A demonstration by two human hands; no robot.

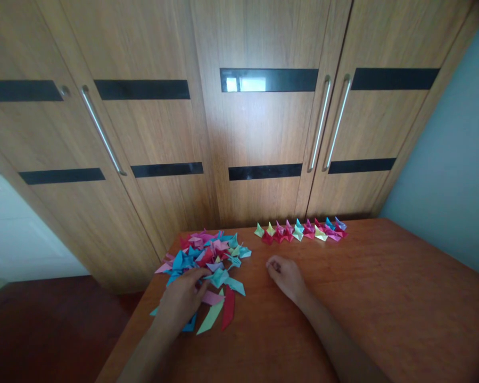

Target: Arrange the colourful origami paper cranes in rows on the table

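My left hand (181, 300) lies on the near edge of a loose pile of folded paper pieces (207, 255) in blue, pink, red and green, fingers curled into the pile; what they pinch is hidden. My right hand (285, 274) rests on the brown table (383, 298) to the right of the pile, fingers curled in a loose fist with nothing visible in it. Beyond it, near the table's far edge, stands a row of assembled paper shapes (301, 230) in several colours. Long green and red folded strips (220, 311) lie beside my left wrist.
A wooden wardrobe (239, 133) with black bands and metal handles stands right behind the table. A pale wall (455, 175) is at the right. The table's left edge drops to a dark reddish floor (51, 324).
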